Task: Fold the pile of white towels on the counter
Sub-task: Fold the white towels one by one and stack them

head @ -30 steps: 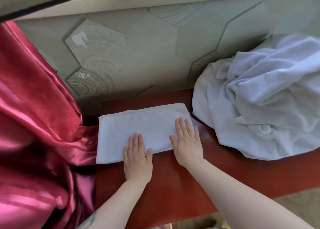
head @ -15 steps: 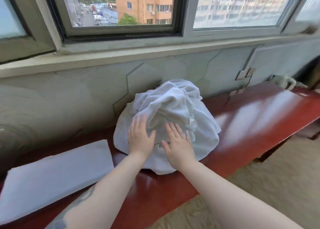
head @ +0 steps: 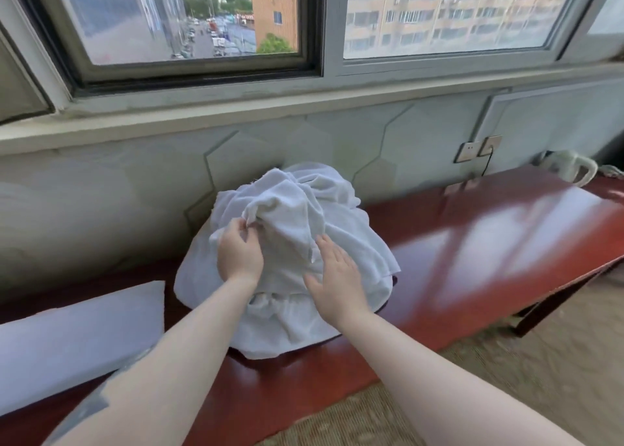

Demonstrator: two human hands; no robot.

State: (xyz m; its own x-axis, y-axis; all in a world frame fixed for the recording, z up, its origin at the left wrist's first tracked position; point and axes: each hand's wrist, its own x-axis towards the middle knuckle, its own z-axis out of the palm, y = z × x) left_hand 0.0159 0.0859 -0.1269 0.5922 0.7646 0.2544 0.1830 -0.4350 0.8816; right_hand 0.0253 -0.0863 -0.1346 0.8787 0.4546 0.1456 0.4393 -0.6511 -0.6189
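Observation:
A rumpled pile of white towels point(head: 341, 229) sits on the red-brown counter point(head: 489, 243), against the wall under the window. My left hand point(head: 238, 250) pinches a fold of the top towel point(head: 287, 206) near the pile's peak. My right hand point(head: 334, 277) lies on the pile's front right with fingers straight and spread. A folded white towel point(head: 77, 334) lies flat on the counter at the left.
The counter stretches right, glossy and bare, to a white kettle point(head: 570, 169) at its far end. Wall sockets point(head: 477, 148) with a cable sit above it. Carpeted floor point(head: 540, 361) lies in front of the counter's edge.
My view swung from the folded towel to the pile. Both hands left the folded towel and moved onto the pile; my left hand has now pinched a fold of the top towel.

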